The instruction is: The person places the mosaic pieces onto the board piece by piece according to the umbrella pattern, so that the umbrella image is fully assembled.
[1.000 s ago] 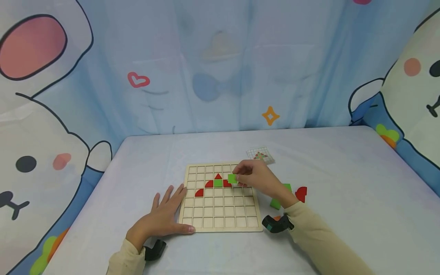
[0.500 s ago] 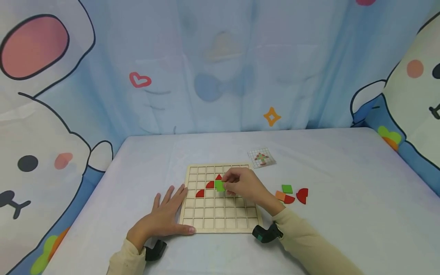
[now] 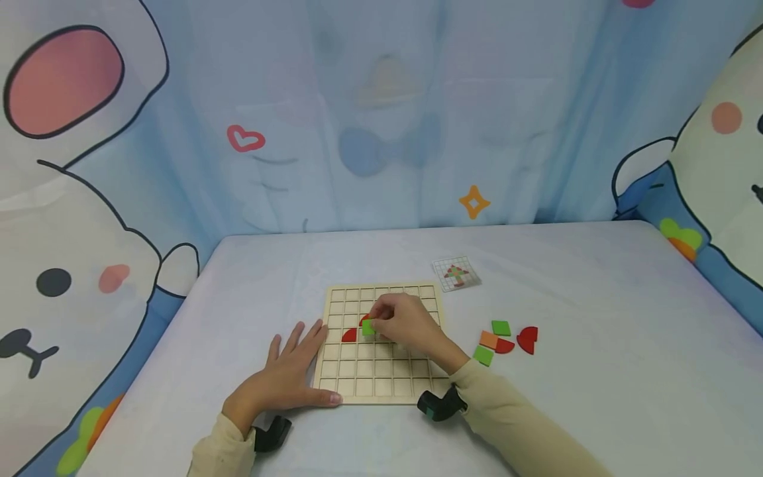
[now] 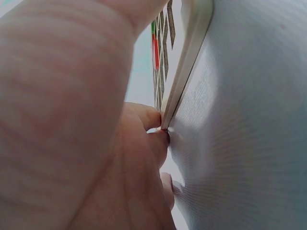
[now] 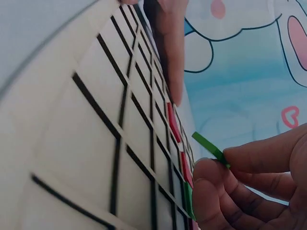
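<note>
the green square (image 3: 367, 327) is thin and flat, with straight sides and a bright, even colour. it is pinched at one edge by the thumb and fingertips of the right hand (image 3: 405, 322), the rest jutting out to their left. the right wrist view shows it nearly edge-on, tilted and clear of the board (image 3: 381, 384). the board is pale and square, marked into rows of small square cells. it lies flat beneath the right hand, its left edge at the fingers of the left hand (image 3: 286, 379), its near left corner at that thumb.
</note>
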Tool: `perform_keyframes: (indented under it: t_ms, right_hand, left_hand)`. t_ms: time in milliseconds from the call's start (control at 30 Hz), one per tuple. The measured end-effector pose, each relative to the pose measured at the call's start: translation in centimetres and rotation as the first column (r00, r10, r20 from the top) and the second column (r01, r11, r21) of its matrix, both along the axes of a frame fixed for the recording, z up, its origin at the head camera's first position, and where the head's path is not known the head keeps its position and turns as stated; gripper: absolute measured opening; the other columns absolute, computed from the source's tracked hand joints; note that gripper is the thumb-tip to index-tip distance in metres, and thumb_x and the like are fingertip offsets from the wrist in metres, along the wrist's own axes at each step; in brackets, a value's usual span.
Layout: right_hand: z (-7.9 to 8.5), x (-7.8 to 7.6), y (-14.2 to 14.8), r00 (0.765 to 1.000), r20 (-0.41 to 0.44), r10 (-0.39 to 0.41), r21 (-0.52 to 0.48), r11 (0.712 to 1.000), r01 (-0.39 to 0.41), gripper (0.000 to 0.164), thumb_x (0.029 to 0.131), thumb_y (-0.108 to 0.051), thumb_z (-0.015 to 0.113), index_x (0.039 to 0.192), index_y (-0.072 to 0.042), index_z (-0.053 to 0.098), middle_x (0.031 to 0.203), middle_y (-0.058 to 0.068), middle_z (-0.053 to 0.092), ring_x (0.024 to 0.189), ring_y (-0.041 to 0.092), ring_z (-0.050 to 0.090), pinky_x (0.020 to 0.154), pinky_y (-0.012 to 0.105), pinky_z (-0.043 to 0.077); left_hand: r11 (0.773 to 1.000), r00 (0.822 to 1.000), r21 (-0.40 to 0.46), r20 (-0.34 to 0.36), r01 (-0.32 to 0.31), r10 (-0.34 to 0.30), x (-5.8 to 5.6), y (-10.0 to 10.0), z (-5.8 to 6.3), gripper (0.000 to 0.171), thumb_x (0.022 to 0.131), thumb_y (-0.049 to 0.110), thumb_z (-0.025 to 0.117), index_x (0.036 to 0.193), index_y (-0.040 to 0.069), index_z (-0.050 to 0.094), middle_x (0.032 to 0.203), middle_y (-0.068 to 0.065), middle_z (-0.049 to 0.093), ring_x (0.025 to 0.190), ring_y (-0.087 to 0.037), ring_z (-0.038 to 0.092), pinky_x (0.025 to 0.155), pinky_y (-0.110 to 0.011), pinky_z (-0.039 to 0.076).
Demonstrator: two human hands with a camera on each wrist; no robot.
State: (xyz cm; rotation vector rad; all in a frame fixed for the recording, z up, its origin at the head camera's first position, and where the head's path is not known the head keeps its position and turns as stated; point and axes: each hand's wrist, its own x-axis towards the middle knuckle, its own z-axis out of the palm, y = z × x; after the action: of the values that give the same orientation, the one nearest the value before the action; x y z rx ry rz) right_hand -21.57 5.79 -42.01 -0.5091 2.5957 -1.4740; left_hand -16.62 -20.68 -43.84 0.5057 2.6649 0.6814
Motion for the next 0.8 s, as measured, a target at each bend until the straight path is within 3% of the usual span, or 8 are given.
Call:
perform_keyframes:
  t_ms: [167, 433, 800]
  right_hand:
    - [-0.6, 0.0, -0.4, 0.998, -0.07, 0.007, 0.04, 0.999, -0.004, 0.01, 0.092, 0.003, 0.071, 0.091, -0.006, 0.075, 0.073, -0.004, 0.065, 0.064, 0.012, 0.059, 0.066, 0.03, 0.049]
    - [-1.3, 0.2, -1.1, 0.982, -0.185, 0.027, 0.091, 0.996, -0.011, 0.012, 0.092, 0.006, 0.071, 0.089, -0.005, 0.074, 0.079, -0.003, 0.067, 0.072, 0.011, 0.059, 0.067, 0.029, 0.052]
    - [-1.5, 0.5, -1.5, 0.972, -0.231, 0.038, 0.139, 0.99, -0.006, 0.011, 0.094, 0.007, 0.07, 0.089, -0.003, 0.072, 0.075, -0.002, 0.061, 0.067, 0.012, 0.052, 0.063, 0.027, 0.046]
  left_hand:
    - [1.0, 1.0, -0.007, -0.006, -0.002, 0.002, -0.1, 0.1, -0.1, 0.128, 0.081, 0.067, 0.086, 0.172, 0.008, 0.018, 0.18, -0.008, 0.011, 0.164, -0.037, -0.007, 0.122, -0.068, -0.012]
    - [0.999, 1.0, -0.027, -0.001, -0.02, 0.02, 0.0, 0.3, 0.1, 0.129, 0.079, 0.067, 0.087, 0.173, 0.009, 0.019, 0.18, -0.009, 0.01, 0.163, -0.039, -0.006, 0.122, -0.069, -0.012]
    - [0.999, 1.0, -0.034, -0.015, -0.007, 0.007, -0.2, 0.2, -0.1, 0.128, 0.08, 0.067, 0.086, 0.173, 0.009, 0.019, 0.18, -0.009, 0.01, 0.163, -0.04, -0.005, 0.122, -0.069, -0.012]
